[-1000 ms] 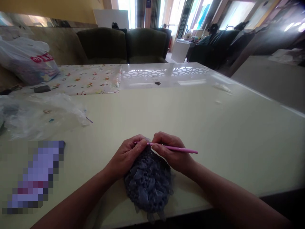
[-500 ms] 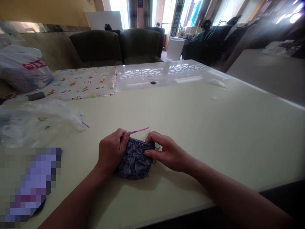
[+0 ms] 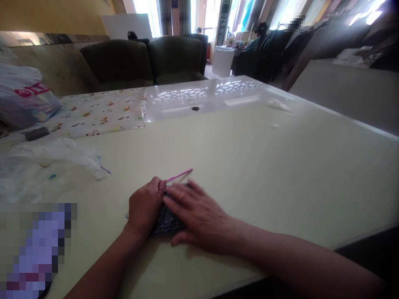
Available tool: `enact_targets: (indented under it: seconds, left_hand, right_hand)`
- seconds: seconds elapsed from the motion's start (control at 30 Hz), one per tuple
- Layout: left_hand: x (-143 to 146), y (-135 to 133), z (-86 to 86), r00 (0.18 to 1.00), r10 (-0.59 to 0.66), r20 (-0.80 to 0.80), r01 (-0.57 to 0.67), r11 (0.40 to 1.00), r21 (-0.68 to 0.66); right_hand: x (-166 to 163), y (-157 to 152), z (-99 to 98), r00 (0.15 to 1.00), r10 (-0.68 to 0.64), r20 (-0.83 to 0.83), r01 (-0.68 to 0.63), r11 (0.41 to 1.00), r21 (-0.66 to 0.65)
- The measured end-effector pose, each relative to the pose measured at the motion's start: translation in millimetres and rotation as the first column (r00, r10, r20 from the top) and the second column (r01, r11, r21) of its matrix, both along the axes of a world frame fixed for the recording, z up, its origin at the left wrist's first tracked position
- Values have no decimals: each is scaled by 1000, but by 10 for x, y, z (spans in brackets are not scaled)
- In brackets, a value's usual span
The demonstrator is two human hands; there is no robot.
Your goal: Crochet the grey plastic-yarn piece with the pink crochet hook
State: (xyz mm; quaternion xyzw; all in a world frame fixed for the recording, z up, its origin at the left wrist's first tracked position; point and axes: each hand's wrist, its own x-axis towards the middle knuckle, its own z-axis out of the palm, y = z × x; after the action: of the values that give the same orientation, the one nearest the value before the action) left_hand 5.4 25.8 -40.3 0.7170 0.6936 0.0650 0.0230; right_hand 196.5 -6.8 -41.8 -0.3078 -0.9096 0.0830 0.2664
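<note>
A dark grey-blue crocheted piece is at the front of the table, its left edge gripped by my left hand. A pink crochet hook sticks out to the right above that hand, by its thumb; its other end is hidden. My right hand lies over the crocheted piece, fingers stretched out and slightly blurred, covering much of it. A small pale loop shows just left of my left hand.
A pixelated bluish object lies at the front left. Behind it are a crumpled clear plastic bag, a thin purple stick, a grey block and a filled white carrier bag. Dark chairs stand beyond the table.
My right hand has let go of the piece's right edge and spread flat across its front, moving left. My left hand keeps its grip. The view has shifted slightly right.
</note>
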Motion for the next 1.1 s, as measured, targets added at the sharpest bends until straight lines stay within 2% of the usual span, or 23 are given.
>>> enact_targets:
  seconds: [0.07,0.13,0.37,0.43,0.53,0.63,0.7,0.73,0.8,0.87,0.93,0.97,1.03,1.1]
  left_hand:
    - [-19,15,-5,1000,15,9,-15,1000,-11]
    - [-37,28,-8,999,28,21,-27,999,-21]
    - [-75,25,19,996,23,84,-18,998,-63]
    - [-104,36,31,995,38,92,-31,996,-79]
    - [-169,82,44,992,96,76,-89,991,-97]
    - [-230,127,47,988,149,50,-144,984,-106]
    - [-254,134,47,986,159,43,-154,983,-103]
    - [-260,130,46,986,158,44,-153,983,-99]
    - [-264,115,47,986,157,49,-152,984,-95]
    - [-259,102,47,986,157,60,-151,984,-89]
    - [-253,99,43,986,154,68,-148,986,-82]
    - [-250,100,40,986,150,69,-145,986,-77]
    - [-248,105,32,987,148,68,-142,987,-75]
    - [-249,108,25,987,146,68,-141,987,-79]
  right_hand:
    - [-68,-72,-93,980,95,175,-79,992,-101]
    - [-96,-110,-136,963,122,240,-77,979,-186]
    - [-12,-38,-92,976,75,203,-12,956,-293]
    - [35,49,-67,990,38,134,3,956,-292]
    - [132,230,-18,988,-76,-134,48,979,-197]
    - [220,377,24,872,-296,-389,254,954,-156]
    - [233,396,38,797,-395,-456,348,919,-187]
    - [221,376,41,791,-397,-466,352,918,-184]
    - [166,293,34,848,-309,-431,282,951,-127]
    - [97,187,11,948,-131,-292,116,991,-67]
    - [41,101,-22,992,31,-125,-40,997,-70]
    - [23,72,-39,995,71,-71,-77,994,-81]
    - [6,42,-68,995,87,-51,-92,992,-89]
    - [1,38,-94,997,7,-82,-15,995,-98]
